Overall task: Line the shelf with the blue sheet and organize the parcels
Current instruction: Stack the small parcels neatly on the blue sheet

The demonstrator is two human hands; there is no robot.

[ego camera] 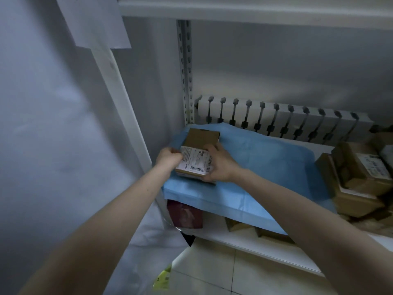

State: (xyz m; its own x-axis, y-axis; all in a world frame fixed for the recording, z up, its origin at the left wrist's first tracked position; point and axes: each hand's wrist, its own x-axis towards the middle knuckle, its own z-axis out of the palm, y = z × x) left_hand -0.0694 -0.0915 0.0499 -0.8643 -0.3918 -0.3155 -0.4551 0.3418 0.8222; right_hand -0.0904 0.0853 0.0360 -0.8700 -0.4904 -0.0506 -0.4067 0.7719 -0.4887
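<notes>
At shelf's left end, both hands on one parcel. Labelled cardboard parcel (196, 160) sits on the blue sheet (255, 165), label up, near the front corner. Left hand (168, 159): fingers curled against the parcel's left edge, gripping. Right hand (220, 167): fingers wrapped round the right side, thumb on top. A plain brown box (202, 136) lies just behind; cannot tell if it is separate or the same parcel.

Sheet covers the left part of the shelf (314, 145) only. It looks loose, rumpled at the back by the radiator (276, 118), front edge drooping over the lip.

Remaining parcels (357, 179) heaped at the right end, leaning unevenly.

Risks, as judged:
- Sliding the parcel rather than lifting would likely drag the thin sheet, bunching it or pulling it off the front.
- Tugging the sheet rightward under the heap could tip those boxes forward.
- Hanging front edge may snag on a forearm.
</notes>
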